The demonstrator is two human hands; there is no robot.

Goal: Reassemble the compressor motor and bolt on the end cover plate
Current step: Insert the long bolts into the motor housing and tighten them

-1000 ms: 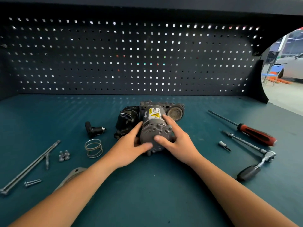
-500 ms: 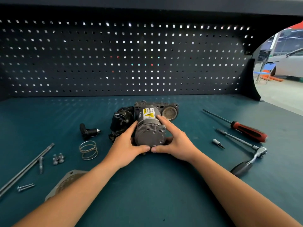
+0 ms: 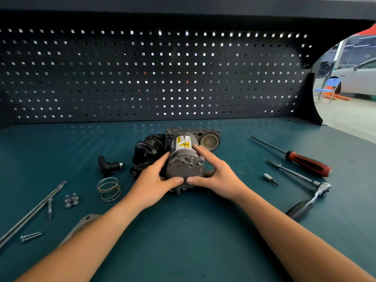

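Note:
The grey compressor motor [image 3: 184, 159], with a yellow warning label on top, lies at the middle of the bench against the compressor body [image 3: 193, 135], its round end facing me. My left hand [image 3: 154, 180] grips its left side and my right hand [image 3: 215, 176] its right side, thumbs meeting under the end face. The grey end cover plate [image 3: 81, 224] lies at the lower left, partly hidden by my left forearm. Short bolts [image 3: 71, 201] and long screws [image 3: 30, 236] lie at the left.
A coil spring [image 3: 108, 189], a black elbow fitting [image 3: 109, 166] and a long steel rod [image 3: 30, 214] lie left of the motor. At the right lie a red-handled screwdriver [image 3: 305, 162], a ratchet with extension [image 3: 309, 192] and a small bit [image 3: 269, 178]. A pegboard closes the back.
Both hands have stayed on the motor and shifted their grip slightly around its end, thumbs now meeting below. The motor has hardly moved on the bench; the camera view shifted a little.

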